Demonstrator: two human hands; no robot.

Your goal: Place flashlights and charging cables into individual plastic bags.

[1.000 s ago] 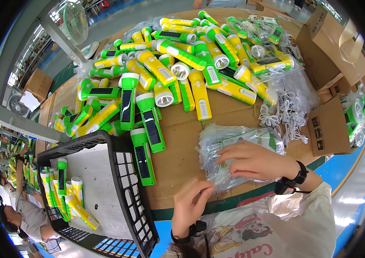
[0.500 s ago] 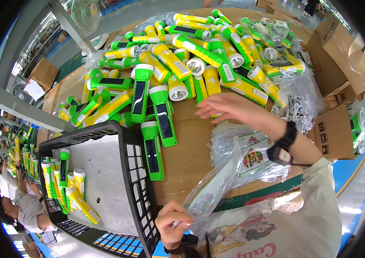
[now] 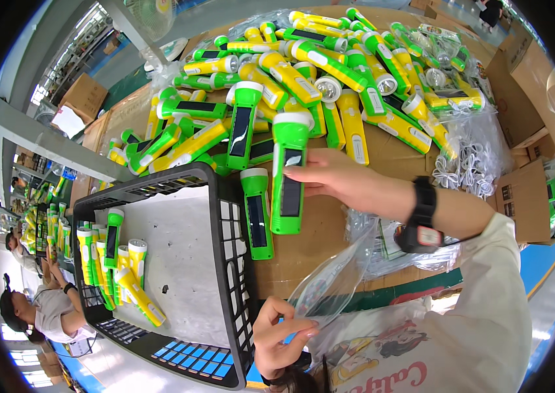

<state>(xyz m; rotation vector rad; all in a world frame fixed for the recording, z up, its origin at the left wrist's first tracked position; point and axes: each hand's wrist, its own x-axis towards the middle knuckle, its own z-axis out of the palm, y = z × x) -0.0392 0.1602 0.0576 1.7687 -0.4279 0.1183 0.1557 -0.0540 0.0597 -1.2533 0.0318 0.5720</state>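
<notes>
My right hand is closed round a green flashlight with a white head and a dark solar panel, held upright above the table. A clear plastic bag is pinched in my left hand near the lower edge, its far end reaching up toward the right forearm. Another green solar-panel flashlight lies beside the basket, just left of the held one. Behind them spreads a large heap of yellow and green flashlights. Under my right forearm lies a stack of flat clear bags with printed inserts, partly covered.
A black plastic basket at the left holds several flashlights on a pale liner. Coiled white cables lie at the right, near open cardboard boxes. Another person works at the far left. A grey metal frame borders the table.
My right hand, empty before, has taken hold of a green flashlight from the heap's near edge and lifted it. My left hand keeps the bag. The whole view has shifted slightly.
</notes>
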